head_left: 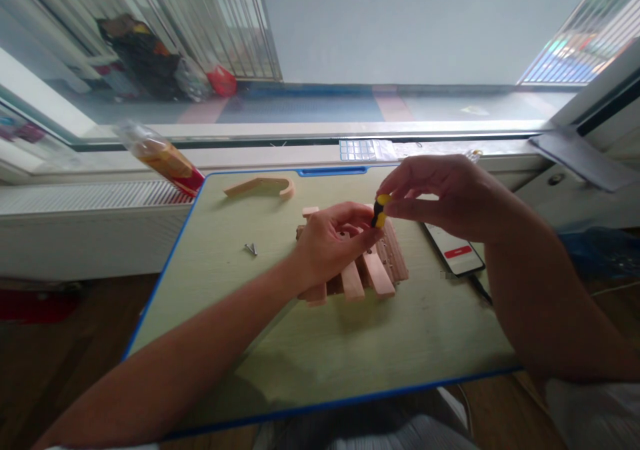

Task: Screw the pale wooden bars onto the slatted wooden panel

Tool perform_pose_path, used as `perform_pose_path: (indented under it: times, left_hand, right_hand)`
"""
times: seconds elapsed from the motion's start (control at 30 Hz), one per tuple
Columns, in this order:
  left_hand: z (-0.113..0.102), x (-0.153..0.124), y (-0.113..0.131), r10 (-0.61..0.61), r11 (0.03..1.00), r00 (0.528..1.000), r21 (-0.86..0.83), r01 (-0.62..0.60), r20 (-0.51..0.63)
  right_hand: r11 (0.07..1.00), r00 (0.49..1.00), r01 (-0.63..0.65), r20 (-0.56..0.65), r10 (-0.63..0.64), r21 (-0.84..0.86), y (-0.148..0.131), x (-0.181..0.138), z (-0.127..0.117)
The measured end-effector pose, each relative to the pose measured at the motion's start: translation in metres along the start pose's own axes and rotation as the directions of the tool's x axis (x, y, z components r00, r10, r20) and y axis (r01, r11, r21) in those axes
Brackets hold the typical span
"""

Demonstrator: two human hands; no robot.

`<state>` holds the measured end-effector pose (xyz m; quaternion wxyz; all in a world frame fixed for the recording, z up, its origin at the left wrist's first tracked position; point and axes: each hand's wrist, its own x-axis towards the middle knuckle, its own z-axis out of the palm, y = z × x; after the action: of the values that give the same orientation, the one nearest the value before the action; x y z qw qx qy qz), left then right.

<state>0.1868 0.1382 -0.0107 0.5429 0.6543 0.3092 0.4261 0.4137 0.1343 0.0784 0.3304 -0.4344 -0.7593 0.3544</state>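
Note:
My right hand (440, 193) pinches the upper end of a short yellow and black screwdriver handle (381, 210) between thumb and fingers. Closed around its lower part are the thumb and fingertips of my left hand (337, 240). The handle stands nearly upright; its tip is hidden. Below my hands lie several pale wooden slats (354, 282) with holes, resting across a brown ridged piece (397, 257). My left hand covers part of the slats. Two or so screws (251, 249) lie to the left, and a hooked wooden piece (260, 187) sits farther back.
The blue-edged table (200, 290) stands against a window sill. A phone (455, 249) with a cable lies at the right. A bottle (163, 160) leans beyond the back left corner. On the sill is a clear compartmented case (357, 150).

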Motion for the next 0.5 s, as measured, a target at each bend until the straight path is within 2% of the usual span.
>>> perform_pose_path:
  times: [0.13,0.33,0.5]
  left_hand:
    - [0.0,0.0,0.001,-0.003,1.0,1.0,0.006,0.003,-0.008]
    - [0.002,-0.001,0.003,-0.046,0.999,0.999,-0.004,0.046,-0.026]
    - [0.0,0.0,0.001,-0.036,0.998,0.999,0.049,0.037,-0.015]
  right_hand:
    - [1.0,0.999,0.004,-0.036,-0.003,0.016,-0.001,0.0,0.007]
    - [0.998,0.997,0.017,-0.069,-0.021,-0.058,0.002,0.002,0.013]
    - [0.999,0.999,0.03,-0.018,-0.03,-0.024,0.002,0.002,0.009]
